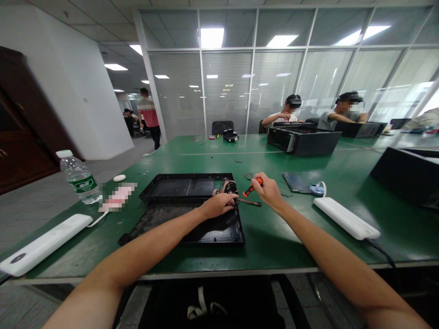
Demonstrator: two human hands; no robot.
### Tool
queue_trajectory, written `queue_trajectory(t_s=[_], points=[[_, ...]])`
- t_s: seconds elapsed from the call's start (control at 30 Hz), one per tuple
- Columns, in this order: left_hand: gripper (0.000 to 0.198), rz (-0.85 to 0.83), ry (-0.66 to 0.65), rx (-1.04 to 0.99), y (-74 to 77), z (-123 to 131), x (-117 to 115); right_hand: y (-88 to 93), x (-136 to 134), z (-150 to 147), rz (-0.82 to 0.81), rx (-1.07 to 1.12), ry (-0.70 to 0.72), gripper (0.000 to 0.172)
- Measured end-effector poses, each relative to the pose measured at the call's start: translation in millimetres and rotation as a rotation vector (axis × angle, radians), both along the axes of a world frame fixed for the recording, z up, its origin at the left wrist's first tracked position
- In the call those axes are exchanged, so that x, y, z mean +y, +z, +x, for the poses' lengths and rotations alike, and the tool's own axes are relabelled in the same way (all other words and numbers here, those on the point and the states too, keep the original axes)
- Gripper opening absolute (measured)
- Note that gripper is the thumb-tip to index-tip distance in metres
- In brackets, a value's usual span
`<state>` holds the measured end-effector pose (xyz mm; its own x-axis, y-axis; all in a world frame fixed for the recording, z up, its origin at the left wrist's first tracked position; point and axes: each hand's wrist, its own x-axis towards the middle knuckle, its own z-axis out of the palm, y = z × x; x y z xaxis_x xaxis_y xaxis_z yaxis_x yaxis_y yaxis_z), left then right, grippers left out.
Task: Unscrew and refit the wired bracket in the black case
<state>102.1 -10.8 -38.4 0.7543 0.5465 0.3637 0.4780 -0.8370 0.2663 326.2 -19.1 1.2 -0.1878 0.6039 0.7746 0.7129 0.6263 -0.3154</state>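
Observation:
My right hand (266, 189) is closed around the handle of an orange and black screwdriver (253, 185), whose shaft slants down to the left. Its tip ends near the fingers of my left hand (221, 205), at the right end of a black plastic panel (178, 225). Bent fingers of that left hand grip the panel there, though their exact hold is partly hidden. The panel lies on the table with its hollow side up. A bundle of thin coloured wires (229, 186) rises at its right end, and a dark connector (256, 204) lies on the table beside it.
White power strips lie left (48, 244) and right (346, 218) on the green table (274, 246). A water bottle (79, 179) stands at the left. A phone (297, 181) rests to the right. Two people work at black computer cases (305, 139) across the table; another person (148, 116) stands beyond.

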Motion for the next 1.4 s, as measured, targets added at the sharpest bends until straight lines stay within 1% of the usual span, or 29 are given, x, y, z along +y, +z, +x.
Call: queue_trajectory(t_s=[0.13, 0.27, 0.33, 0.4, 0.5, 0.6, 0.67, 0.7, 0.73, 0.83, 0.87, 0.9, 1.0, 1.03, 1.07, 1.13, 1.2, 1.27, 1.33, 1.37, 1.4], points=[[0.043, 0.002, 0.015, 0.015, 2.1, 0, -1, 1.2, -2, 0, 0.047, -0.029, 0.018, 0.027], [0.04, 0.009, 0.025, 0.019, 3.8, 1, -3, -0.3, -2, 1, 0.053, -0.036, 0.003, 0.028], [0.035, 0.02, 0.022, 0.024, 3.7, 1, -3, 0.8, -3, 1, 0.052, -0.06, -0.01, 0.029], [0.029, 0.038, 0.026, 0.039, 3.3, 2, -2, 5.8, -5, -1, 0.054, -0.108, -0.032, 0.031], [0.02, 0.06, 0.038, 0.066, 3.1, 2, -2, 23.0, -15, -6, 0.048, -0.28, -0.087, 0.035], [0.017, 0.057, 0.075, 0.085, 4.3, 3, -5, 47.6, -30, -14, 0.004, -0.508, -0.172, 0.04], [0.017, 0.045, 0.1, 0.078, 5.4, 3, -7, 62.8, -39, -20, -0.036, -0.603, -0.212, 0.039], [0.019, 0.035, 0.109, 0.067, 5.9, 3, -8, 69.1, -42, -23, -0.053, -0.632, -0.198, 0.037], [0.021, 0.023, 0.116, 0.053, 6.4, 3, -9, 74.2, -44, -26, -0.07, -0.655, -0.147, 0.034], [0.022, -0.026, 0.134, 0.016, 7.1, 4, -11, 82.9, -43, -35, -0.111, -0.689, 0.099, 0.03], [0.022, -0.044, 0.134, 0.007, 7.2, 4, -11, 83.8, -42, -39, -0.118, -0.682, 0.137, 0.031], [0.022, -0.059, 0.133, -0.001, 7.3, 4, -11, 83.8, -41, -42, -0.12, -0.664, 0.125, 0.034], [0.025, -0.09, 0.13, -0.022, 7.7, 4, -12, 81.7, -43, -51, -0.114, -0.604, -0.031, 0.046], [0.024, -0.098, 0.133, -0.022, 8.0, 4, -12, 80.9, -45, -53, -0.115, -0.6, -0.049, 0.046], [0.022, -0.104, 0.136, -0.017, 8.3, 3, -12, 80.3, -47, -54, -0.121, -0.606, -0.033, 0.044], [0.022, -0.105, 0.134, -0.003, 9.2, 2, -12, 80.0, -51, -52, -0.141, -0.619, 0.064, 0.036], [0.029, -0.097, 0.119, 0.005, 10.0, 1, -13, 79.7, -49, -46, -0.152, -0.59, 0.117, 0.032], [0.043, -0.095, 0.104, 0.001, 10.9, 0, -14, 76.7, -39, -34, -0.147, -0.51, 0.057, 0.039], [0.051, -0.094, 0.101, -0.006, 12.0, -1, -16, 67.9, -21, -18, -0.161, -0.382, -0.015, 0.047], [0.051, -0.088, 0.105, -0.015, 12.7, -1, -16, 60.8, -11, -7, -0.191, -0.294, -0.014, 0.049], [0.05, -0.074, 0.113, -0.031, 13.5, -1, -17, 52.0, 1, 4, -0.246, -0.192, 0.039, 0.05]])
